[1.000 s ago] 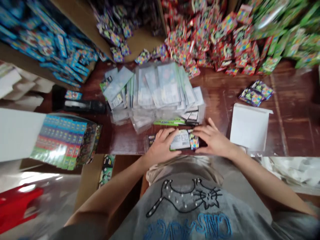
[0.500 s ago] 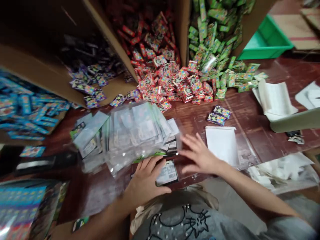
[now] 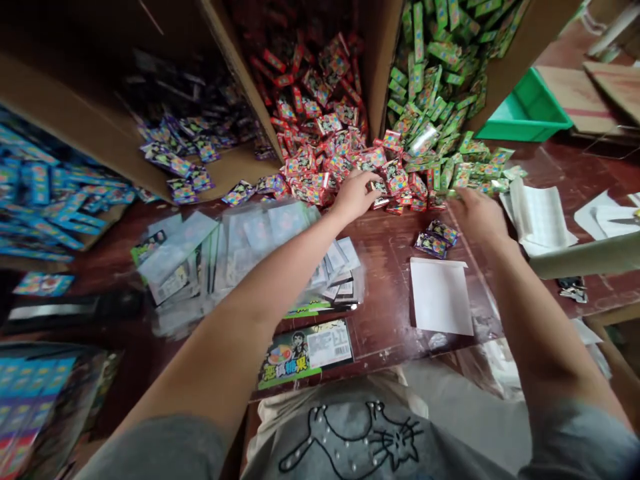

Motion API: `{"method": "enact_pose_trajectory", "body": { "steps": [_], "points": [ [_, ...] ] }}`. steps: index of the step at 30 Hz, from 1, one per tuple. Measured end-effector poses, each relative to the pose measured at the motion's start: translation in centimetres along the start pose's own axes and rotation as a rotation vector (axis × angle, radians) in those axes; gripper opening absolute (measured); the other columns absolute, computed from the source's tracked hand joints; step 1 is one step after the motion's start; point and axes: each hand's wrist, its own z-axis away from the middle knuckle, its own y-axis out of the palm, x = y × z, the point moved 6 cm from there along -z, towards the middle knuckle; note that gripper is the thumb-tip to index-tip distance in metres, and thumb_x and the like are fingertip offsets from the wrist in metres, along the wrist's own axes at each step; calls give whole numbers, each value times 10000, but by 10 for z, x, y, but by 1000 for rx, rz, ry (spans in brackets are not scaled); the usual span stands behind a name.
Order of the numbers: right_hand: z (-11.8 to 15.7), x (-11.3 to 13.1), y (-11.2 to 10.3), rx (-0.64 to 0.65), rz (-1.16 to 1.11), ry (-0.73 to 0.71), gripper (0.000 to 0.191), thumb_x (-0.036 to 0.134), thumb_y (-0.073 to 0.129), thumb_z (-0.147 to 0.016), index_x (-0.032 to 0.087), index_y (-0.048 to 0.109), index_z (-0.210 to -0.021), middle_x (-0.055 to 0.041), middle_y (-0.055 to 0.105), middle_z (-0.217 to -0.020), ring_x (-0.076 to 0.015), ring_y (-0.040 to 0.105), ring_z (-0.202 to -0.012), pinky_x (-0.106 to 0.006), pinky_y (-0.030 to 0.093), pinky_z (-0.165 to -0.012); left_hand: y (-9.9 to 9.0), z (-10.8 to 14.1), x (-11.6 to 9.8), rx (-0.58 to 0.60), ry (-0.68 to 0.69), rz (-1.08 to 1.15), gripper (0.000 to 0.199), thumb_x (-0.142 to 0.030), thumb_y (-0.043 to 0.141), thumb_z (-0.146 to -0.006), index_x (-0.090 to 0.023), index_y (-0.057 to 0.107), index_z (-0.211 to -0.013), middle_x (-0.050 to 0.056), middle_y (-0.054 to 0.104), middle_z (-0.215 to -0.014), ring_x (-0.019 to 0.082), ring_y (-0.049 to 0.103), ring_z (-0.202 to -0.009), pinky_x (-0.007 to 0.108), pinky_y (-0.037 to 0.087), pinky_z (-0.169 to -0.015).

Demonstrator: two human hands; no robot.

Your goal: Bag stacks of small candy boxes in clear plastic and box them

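Note:
My left hand (image 3: 354, 195) reaches over to the pile of red candy packets (image 3: 305, 167), its fingers curled round a packet at the front of the pile. At the front edge of the green candy packets (image 3: 463, 175) is my right hand (image 3: 481, 215); its fingers point into them but are blurred, so their grip is unclear. Two purple candy packets (image 3: 436, 239) lie on the table just left of my right wrist. In front of me a printed header card (image 3: 307, 353) lies flat, close to the table edge. Clear plastic bags with cards (image 3: 260, 233) are stacked under my left forearm.
Cardboard bins hold purple packets (image 3: 187, 143) and blue packets (image 3: 45, 193) to the left. A white paper box piece (image 3: 441, 297) lies right of centre. A green tray (image 3: 530, 110) stands at the back right. A black stapler-like tool (image 3: 75, 310) is far left.
Both hands have moved away from the header card and bags. My left hand has gone forward to the red packets, my right forward and right to the green ones. The header card is now uncovered.

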Motion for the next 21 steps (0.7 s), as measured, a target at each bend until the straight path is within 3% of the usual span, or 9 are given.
{"method": "enact_pose_trajectory", "body": {
  "steps": [2, 4, 6, 8, 11, 14, 17, 19, 21],
  "points": [
    [35, -2, -21, -128, -139, 16, 530, 440, 541, -1072, 128, 640, -1490, -263, 734, -1372, -335, 711, -1215, -489, 551, -1044, -24, 24, 3, 27, 12, -5, 372, -171, 728, -927, -140, 721, -1298, 135, 675, -1303, 231, 697, -1104, 406, 551, -1081],
    [72, 2, -26, -111, -394, 22, 539, 524, 577, -1062, 155, 631, -1450, -225, 759, -1267, -285, 744, -1036, -445, 599, -913, -48, 60, 0, 140, 23, 44, 477, -228, 757, -915, -177, 670, -1381, 103, 703, -1230, 217, 704, -1029, 389, 573, -991],
    [109, 21, -12, 82, -648, 26, 513, 630, 603, -1035, 202, 662, -1311, -121, 760, -1044, -218, 705, -769, -390, 606, -724, -56, 102, -9, 408, 39, 144, 538, -312, 772, -915, -225, 633, -1428, 69, 736, -1139, 209, 721, -966, 366, 581, -915],
    [143, 54, 9, 343, -739, -10, 515, 702, 572, -1029, 229, 673, -1207, -48, 718, -889, -184, 640, -646, -359, 578, -630, -49, 144, -25, 711, 87, 206, 499, -371, 764, -917, -262, 659, -1392, 62, 760, -1149, 221, 740, -1002, 360, 581, -914],
    [180, 100, 34, 547, -649, -170, 508, 681, 485, -1073, 240, 685, -1227, -65, 766, -956, -230, 714, -795, -392, 608, -742, -24, 190, -43, 918, 208, 125, 405, -358, 735, -920, -292, 712, -1319, 58, 762, -1260, 251, 712, -1181, 385, 555, -1033],
    [197, 114, 37, 454, -406, -327, 526, 635, 456, -1091, 228, 703, -1316, -144, 776, -1195, -326, 730, -1070, -502, 602, -955, 0, 217, -53, 843, 288, -48, 407, -312, 734, -919, -287, 716, -1325, 67, 724, -1408, 292, 609, -1378, 449, 465, -1191],
    [209, 110, 29, 325, -228, -466, 744, 758, 561, -1002, 211, 620, -1503, -202, 691, -1429, -409, 644, -1246, -598, 527, -1079, 9, 238, -62, 639, 278, -194, 569, -440, 820, -890, -240, 682, -1405, 112, 663, -1515, 359, 530, -1447, 529, 401, -1241],
    [219, 111, 30, 355, -193, -547, 986, 856, 613, -913, 201, 478, -1638, -218, 621, -1552, -444, 593, -1316, -620, 503, -1083, 14, 251, -69, 545, 231, -279, 800, -522, 893, -812, -205, 621, -1494, 151, 651, -1510, 401, 534, -1414, 565, 419, -1209],
    [226, 115, 36, 396, -160, -584, 1098, 861, 638, -892, 170, 369, -1702, -240, 595, -1583, -466, 568, -1340, -624, 494, -1063, 24, 263, -77, 521, 191, -345, 907, -483, 914, -782, -166, 560, -1555, 184, 647, -1498, 429, 547, -1384, 587, 441, -1180]
  ]
}}
